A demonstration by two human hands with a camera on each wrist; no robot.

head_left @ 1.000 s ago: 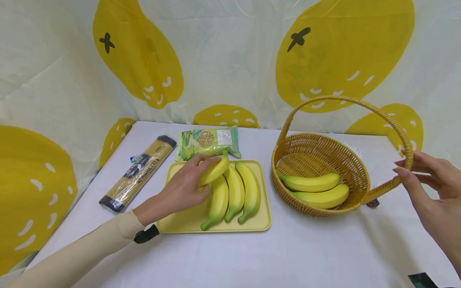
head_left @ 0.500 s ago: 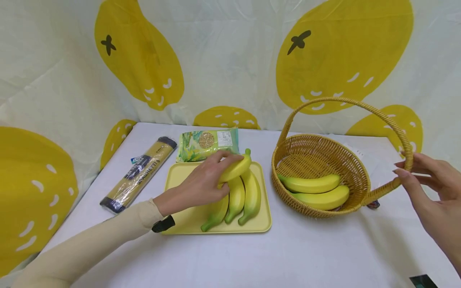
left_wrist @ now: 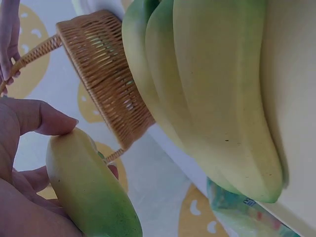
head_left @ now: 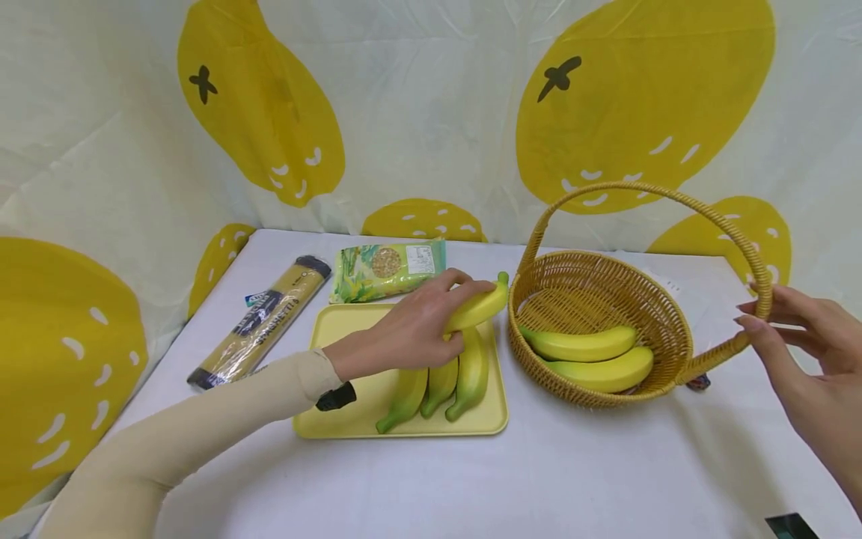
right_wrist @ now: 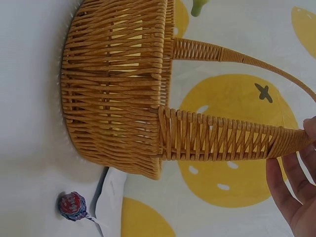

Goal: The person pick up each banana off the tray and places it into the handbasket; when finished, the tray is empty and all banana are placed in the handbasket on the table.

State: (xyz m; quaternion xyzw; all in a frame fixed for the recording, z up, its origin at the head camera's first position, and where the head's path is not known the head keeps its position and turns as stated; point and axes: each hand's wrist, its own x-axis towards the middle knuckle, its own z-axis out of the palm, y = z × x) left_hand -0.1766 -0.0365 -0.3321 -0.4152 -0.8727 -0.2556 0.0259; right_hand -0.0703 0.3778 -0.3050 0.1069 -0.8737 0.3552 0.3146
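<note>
left hand [head_left: 427, 318] gripping banana [head_left: 480, 305] above tray [head_left: 357, 419], right hand [head_left: 818, 352] pinching handle [head_left: 727, 224]

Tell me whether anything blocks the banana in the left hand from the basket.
No loose object shows between the banana in the left hand and the basket. Only the basket's left rim lies across the way, with the handle rising from its far part; lifting over the rim, in front of the handle, should likely clear both.

Bananas [head_left: 481, 308] are yel/grn, basket [head_left: 626, 288] tan, tray [head_left: 340, 323] lt yel.
</note>
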